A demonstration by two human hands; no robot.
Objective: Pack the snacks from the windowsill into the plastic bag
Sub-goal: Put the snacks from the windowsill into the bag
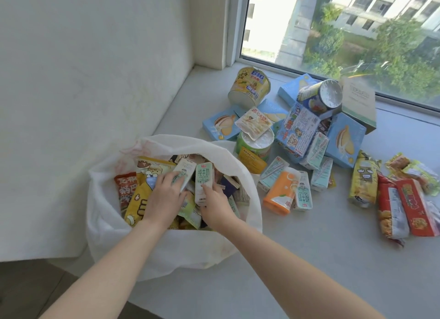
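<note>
A white plastic bag stands open on the windowsill, partly filled with snack packets. Both my hands are inside its mouth. My left hand lies on a pale milk carton among the packets. My right hand grips a green-and-white milk carton held upright over the bag. To the right on the sill lie more snacks: several milk cartons, an orange drink pouch, blue biscuit boxes, a yellow noodle cup and red packets.
A white wall closes the left side. The window frame runs behind the snack pile. A green cup stands right beside the bag's rim. Bare sill shows in front of the snacks at lower right.
</note>
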